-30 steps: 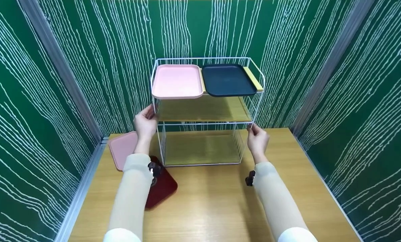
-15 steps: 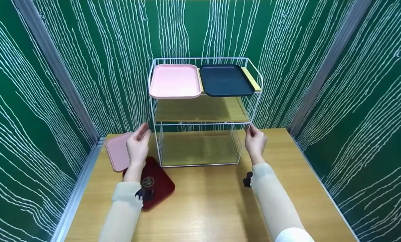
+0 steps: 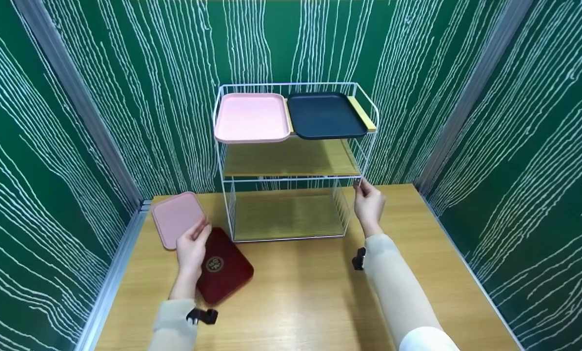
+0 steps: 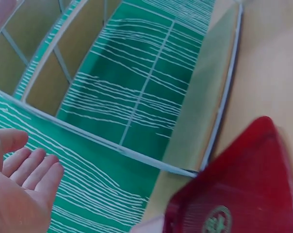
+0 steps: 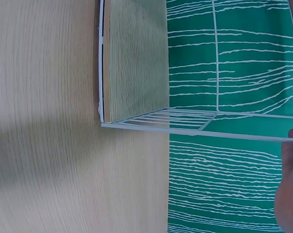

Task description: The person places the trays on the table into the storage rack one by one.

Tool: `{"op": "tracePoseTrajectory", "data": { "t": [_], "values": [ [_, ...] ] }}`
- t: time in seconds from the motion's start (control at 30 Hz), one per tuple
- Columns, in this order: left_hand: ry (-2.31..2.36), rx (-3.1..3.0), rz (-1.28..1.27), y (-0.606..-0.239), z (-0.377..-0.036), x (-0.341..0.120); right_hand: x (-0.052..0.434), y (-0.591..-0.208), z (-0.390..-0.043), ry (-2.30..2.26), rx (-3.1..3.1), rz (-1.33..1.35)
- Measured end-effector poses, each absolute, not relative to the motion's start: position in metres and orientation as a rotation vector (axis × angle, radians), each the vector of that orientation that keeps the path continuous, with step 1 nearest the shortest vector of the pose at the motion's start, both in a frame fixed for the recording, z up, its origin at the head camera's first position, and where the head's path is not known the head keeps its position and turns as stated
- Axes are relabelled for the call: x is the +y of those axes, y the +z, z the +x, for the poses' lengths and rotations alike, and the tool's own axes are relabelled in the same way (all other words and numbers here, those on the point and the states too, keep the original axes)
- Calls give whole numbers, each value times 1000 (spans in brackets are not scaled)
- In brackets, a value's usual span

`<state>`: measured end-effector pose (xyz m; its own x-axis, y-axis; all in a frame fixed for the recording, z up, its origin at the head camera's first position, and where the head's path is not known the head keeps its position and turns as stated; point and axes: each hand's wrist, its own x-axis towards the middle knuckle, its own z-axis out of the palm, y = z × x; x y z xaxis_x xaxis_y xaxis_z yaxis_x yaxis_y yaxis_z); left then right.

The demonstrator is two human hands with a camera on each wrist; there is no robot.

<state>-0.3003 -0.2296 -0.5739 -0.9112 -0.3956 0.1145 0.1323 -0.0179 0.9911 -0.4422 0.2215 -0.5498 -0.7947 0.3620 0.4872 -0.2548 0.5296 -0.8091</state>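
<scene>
White wire three-tier rack (image 3: 291, 165) steadied at right post by right hand (image 3: 369, 204), pinched. Pink and navy trays shelved on top; dark red tray (image 3: 225, 265) and pink tray (image 3: 177, 218) left on bench, beside relaxed, empty left hand (image 3: 191, 248).

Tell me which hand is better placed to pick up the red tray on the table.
Probably the left hand: it hovers open right over the red tray, while the right hand pinches the wire rack across the table.
</scene>
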Motion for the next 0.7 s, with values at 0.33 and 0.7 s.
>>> {"op": "tracePoseTrajectory", "data": {
  "t": [0.33, 0.7],
  "values": [
    [-1986, -1972, 454, -617, -274, -249, 221, -552, -438, 1353, -2146, -127],
    [-2026, -1944, 641, -664, -237, -278, 219, -549, -438, 1393, -2138, -135]
  ]
}}
